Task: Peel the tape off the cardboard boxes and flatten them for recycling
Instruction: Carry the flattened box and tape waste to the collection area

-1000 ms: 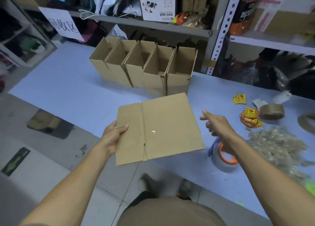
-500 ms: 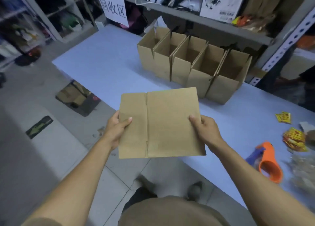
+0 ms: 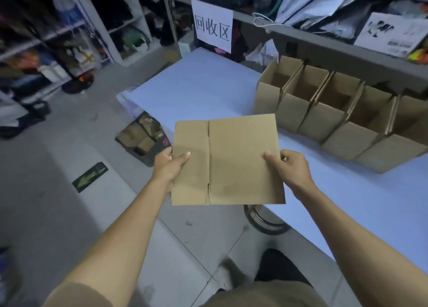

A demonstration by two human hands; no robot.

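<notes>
A flattened brown cardboard box (image 3: 234, 160) is held level in front of me, over the near edge of the pale blue table (image 3: 203, 91). My left hand (image 3: 170, 165) grips its left edge, thumb on top. My right hand (image 3: 290, 168) grips its right edge the same way. A row of several open upright cardboard boxes (image 3: 333, 112) stands on the table at the right, below the shelf.
On the floor left of the table lies a dark mat with a pile of flattened cardboard (image 3: 141, 137). A white paper sign (image 3: 212, 26) hangs from the grey shelf (image 3: 324, 44). A dark round stool base (image 3: 264, 221) sits under the table. Storage racks (image 3: 69, 40) fill the left.
My right hand came from the tape dispenser to the box's right edge. My view swung left, so the dispenser and tape rolls left the frame and the floor pile came closer.
</notes>
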